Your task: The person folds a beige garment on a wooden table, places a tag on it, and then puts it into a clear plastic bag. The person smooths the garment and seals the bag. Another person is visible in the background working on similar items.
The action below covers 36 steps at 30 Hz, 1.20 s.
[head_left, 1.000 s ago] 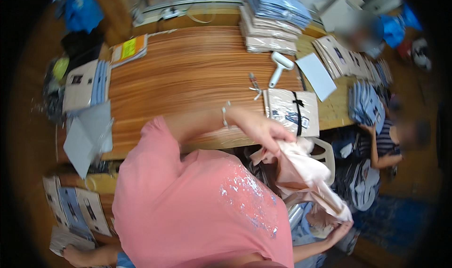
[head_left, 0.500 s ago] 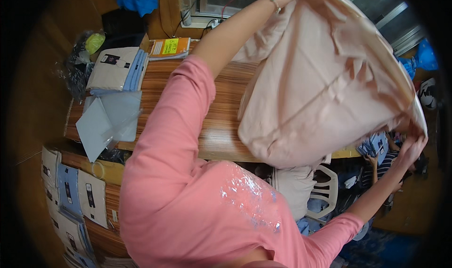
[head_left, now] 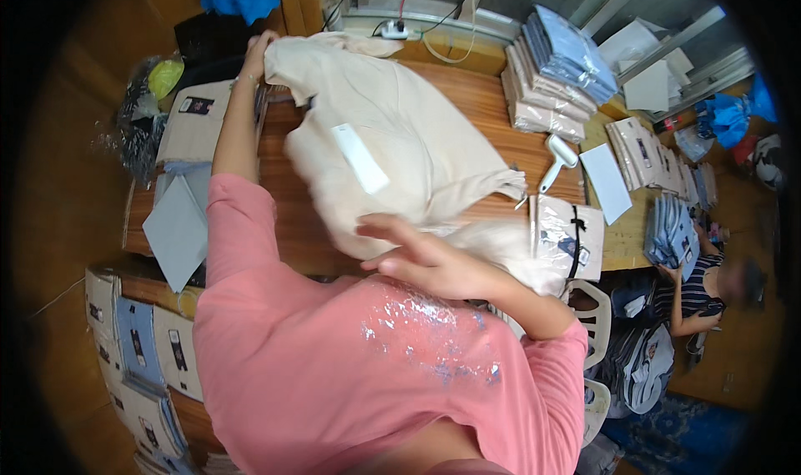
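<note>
Head view: left and nearer of the left fingertips, folded garments [head_left: 196, 129] sit stacked. The left hand [head_left: 260, 51] appears closed on the far-left edge of a cream garment [head_left: 392, 100], which a half-second ago billowed in the air between both hands and now lies across the wood-grain table [head_left: 480, 100], rightward and nearer from that grip. The change leaves the cloth resting on the table, loosely spread and not yet flat. A white strip [head_left: 360, 158] lies on it, beyond the right fingertips. The right hand [head_left: 409, 258], now free of the far edge, has its fingers apart over the near folds; whether they touch is unclear. Farther right of those fingers lie a lint roller [head_left: 557, 162] and, nearer, a black-ribboned packet [head_left: 563, 237].
</note>
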Motion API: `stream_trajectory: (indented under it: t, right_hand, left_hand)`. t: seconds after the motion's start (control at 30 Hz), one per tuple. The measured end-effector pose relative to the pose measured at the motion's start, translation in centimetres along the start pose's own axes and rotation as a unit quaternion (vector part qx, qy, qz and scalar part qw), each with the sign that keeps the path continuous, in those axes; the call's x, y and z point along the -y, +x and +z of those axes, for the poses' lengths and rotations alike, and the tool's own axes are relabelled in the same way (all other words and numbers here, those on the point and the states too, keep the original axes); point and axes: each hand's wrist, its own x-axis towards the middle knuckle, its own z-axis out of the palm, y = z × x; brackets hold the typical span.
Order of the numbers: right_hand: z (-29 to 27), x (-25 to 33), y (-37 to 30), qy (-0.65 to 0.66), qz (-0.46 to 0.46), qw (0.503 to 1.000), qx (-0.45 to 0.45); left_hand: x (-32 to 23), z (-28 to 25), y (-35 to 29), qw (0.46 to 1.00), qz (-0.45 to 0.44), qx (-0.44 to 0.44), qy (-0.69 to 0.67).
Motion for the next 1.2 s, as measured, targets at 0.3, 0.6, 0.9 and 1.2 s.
stream_trajectory:
  t: [0.3,0.6,0.9,1.2]
  right_hand:
    - [-21.4,-21.4,-6.0,-0.375,0.141,0.798,-0.45]
    - [-21.4,-25.3,-7.8,-0.444,0.247,0.82,-0.266]
    - [-20.9,-22.3,-12.8,-0.458,0.142,0.801,-0.358]
    - [-41.8,-9.3,-2.5,-0.501,0.093,0.709,-0.488]
  left_hand:
    - [-11.9,4.3,-25.5,0.964,-0.252,-0.072,-0.045]
    - [-19.6,4.0,-36.0,0.867,-0.47,0.161,0.033]
    - [-24.9,2.8,-38.6,0.791,-0.557,0.11,-0.229]
    - [-17.2,-1.7,-9.4,0.61,-0.411,-0.107,-0.67]
